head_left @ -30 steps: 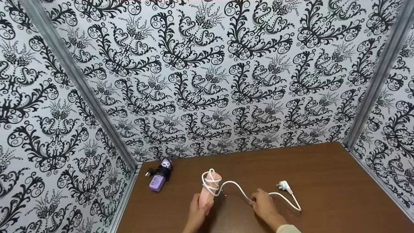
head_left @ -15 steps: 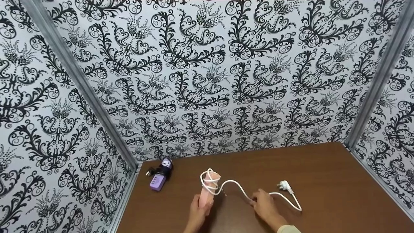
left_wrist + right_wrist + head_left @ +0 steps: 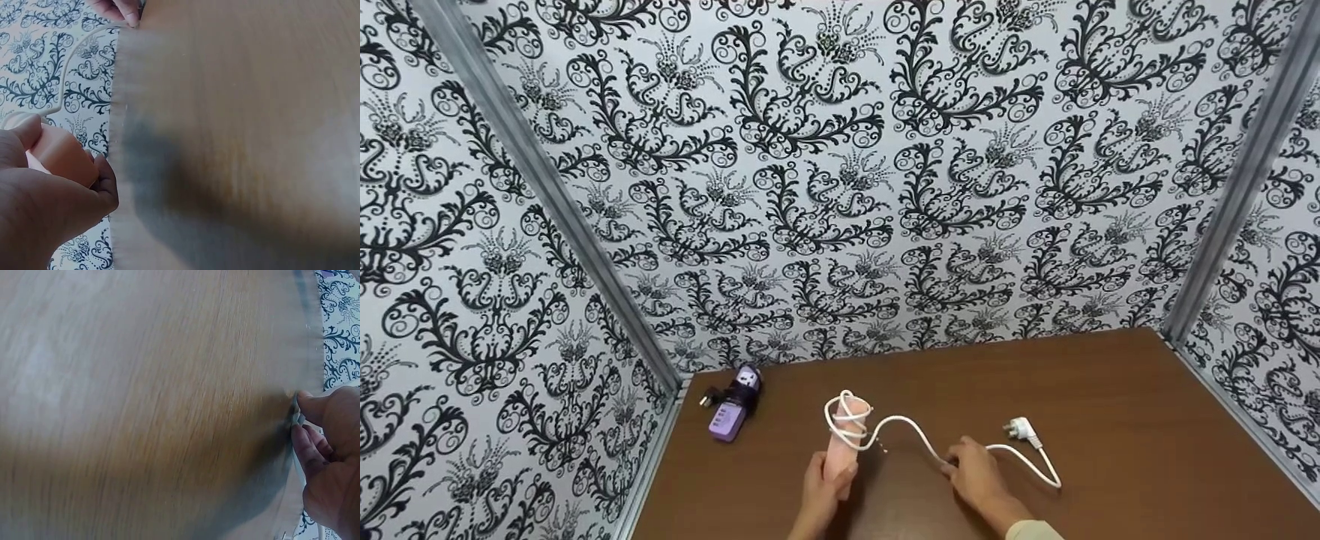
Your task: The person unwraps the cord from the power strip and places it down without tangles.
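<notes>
In the head view my left hand [image 3: 821,491] grips the lower end of a pink power strip [image 3: 847,439], tilted up off the table. Loose loops of its white cord [image 3: 898,418] circle the strip's upper part. From there the cord arches right to my right hand [image 3: 976,474], which pinches it low over the table. Past that hand the cord curves on to a white plug [image 3: 1023,430] lying on the wood. The left wrist view shows thumb and fingers wrapped about the pink strip [image 3: 64,152]. In the right wrist view, thumb and fingertips pinch the cord [image 3: 296,413].
A purple power strip [image 3: 726,422] lies at the table's back left, with its black cord [image 3: 740,394] bundled round it. The brown table [image 3: 1080,375] meets patterned walls at the back and sides, with grey metal posts [image 3: 1222,195] in the corners.
The cord loops round the pink strip have shifted slightly left. Both hands stay nearly where they were, with the same holds.
</notes>
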`<action>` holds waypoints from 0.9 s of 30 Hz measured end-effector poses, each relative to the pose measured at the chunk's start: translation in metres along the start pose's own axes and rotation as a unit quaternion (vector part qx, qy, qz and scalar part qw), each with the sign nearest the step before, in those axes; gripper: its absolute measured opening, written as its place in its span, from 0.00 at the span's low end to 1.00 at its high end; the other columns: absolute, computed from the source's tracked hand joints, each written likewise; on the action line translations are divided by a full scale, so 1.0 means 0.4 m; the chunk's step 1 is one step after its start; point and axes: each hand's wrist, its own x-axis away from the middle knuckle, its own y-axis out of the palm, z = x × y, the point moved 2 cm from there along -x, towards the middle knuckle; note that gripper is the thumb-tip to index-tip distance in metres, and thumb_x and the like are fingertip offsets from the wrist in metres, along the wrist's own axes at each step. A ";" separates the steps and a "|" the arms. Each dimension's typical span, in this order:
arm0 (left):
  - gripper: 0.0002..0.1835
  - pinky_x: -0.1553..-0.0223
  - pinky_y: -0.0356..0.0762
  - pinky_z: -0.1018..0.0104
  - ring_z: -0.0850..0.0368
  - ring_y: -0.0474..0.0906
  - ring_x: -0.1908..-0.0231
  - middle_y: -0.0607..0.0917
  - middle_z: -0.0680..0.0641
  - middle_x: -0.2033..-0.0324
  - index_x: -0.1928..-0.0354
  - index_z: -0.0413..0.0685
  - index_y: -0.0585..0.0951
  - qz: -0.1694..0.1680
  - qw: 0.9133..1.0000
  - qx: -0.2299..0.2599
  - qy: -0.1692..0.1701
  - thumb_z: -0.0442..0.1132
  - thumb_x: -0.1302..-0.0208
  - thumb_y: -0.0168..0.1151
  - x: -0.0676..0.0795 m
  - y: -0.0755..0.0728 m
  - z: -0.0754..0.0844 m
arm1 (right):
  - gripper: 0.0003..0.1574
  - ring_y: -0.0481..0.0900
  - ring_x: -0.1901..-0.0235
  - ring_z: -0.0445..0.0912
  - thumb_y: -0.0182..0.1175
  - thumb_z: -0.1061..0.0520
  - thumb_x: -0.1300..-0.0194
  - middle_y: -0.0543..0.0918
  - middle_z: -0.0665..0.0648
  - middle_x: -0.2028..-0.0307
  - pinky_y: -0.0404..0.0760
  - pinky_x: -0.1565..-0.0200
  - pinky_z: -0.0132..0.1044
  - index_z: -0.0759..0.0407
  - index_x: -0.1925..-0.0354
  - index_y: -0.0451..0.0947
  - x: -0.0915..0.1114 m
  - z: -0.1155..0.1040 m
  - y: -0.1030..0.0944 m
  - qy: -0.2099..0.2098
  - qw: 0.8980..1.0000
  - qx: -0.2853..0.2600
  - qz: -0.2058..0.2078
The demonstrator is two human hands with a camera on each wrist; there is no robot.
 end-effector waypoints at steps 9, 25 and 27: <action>0.18 0.68 0.77 0.70 0.62 0.76 0.70 0.81 0.47 0.66 0.50 0.28 0.75 0.002 1.000 0.007 0.004 0.31 0.35 0.70 0.012 0.002 0.001 | 0.11 0.78 0.70 0.44 0.79 0.61 0.44 0.76 0.49 0.70 0.79 0.64 0.41 0.52 0.75 0.85 0.003 0.004 0.001 0.005 1.000 -0.004 -0.003; 0.17 0.72 0.71 0.71 0.60 0.73 0.73 0.78 0.49 0.68 0.50 0.29 0.73 -0.009 0.999 0.044 0.009 0.28 0.34 0.69 0.002 0.021 0.030 | 0.18 0.85 0.54 0.62 0.80 0.53 0.45 0.86 0.65 0.55 0.85 0.48 0.59 0.62 0.61 0.87 0.014 -0.018 -0.024 -0.023 0.998 0.040 -0.042; 0.17 0.73 0.70 0.71 0.61 0.72 0.74 0.77 0.49 0.69 0.50 0.29 0.73 -0.014 0.999 0.049 0.016 0.28 0.34 0.69 0.005 0.025 0.034 | 0.26 0.84 0.50 0.63 0.81 0.46 0.45 0.87 0.65 0.53 0.83 0.45 0.59 0.63 0.57 0.87 0.013 -0.021 -0.031 -0.020 0.997 0.065 -0.044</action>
